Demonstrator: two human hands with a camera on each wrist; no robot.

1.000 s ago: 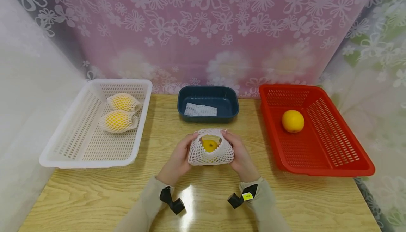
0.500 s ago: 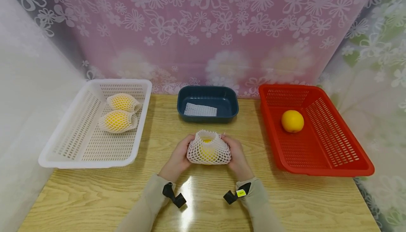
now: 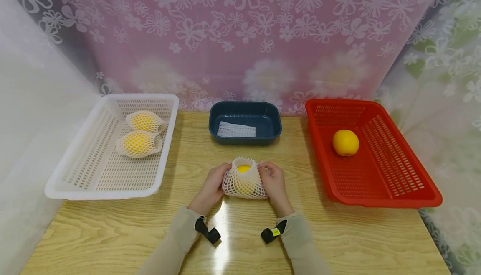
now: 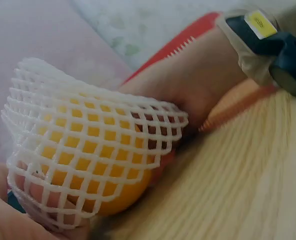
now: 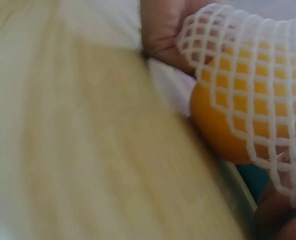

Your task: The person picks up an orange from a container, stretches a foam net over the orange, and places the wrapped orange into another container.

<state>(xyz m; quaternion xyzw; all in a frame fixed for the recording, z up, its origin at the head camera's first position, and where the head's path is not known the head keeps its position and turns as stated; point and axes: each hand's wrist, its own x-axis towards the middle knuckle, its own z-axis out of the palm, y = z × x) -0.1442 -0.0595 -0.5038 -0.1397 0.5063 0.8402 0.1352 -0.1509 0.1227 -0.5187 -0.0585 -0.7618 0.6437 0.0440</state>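
Over the table, a white foam fruit net (image 3: 251,188) surrounds an orange (image 3: 243,169), whose top shows through the net's round opening. The left hand (image 3: 211,185) grips the net's left side, and the right hand (image 3: 275,184) pinches its right side near the opening. From the left wrist view, the mesh (image 4: 93,130) stretches over the orange (image 4: 130,197), whose lower part sticks out bare. The right wrist view shows the same orange (image 5: 213,127) bulging below the net's edge, close to the wooden table (image 5: 108,160).
A white basket (image 3: 161,170) on the left holds two netted fruits (image 3: 139,143). The dark blue tray (image 3: 268,122) at the back contains a flat foam net (image 3: 236,130). In the red basket (image 3: 360,183) on the right lies a bare orange (image 3: 345,143).
The net's opening has tipped upward and narrowed, so less of the orange shows. The right hand has shifted inward along the net; the left hand stays nearly in place.
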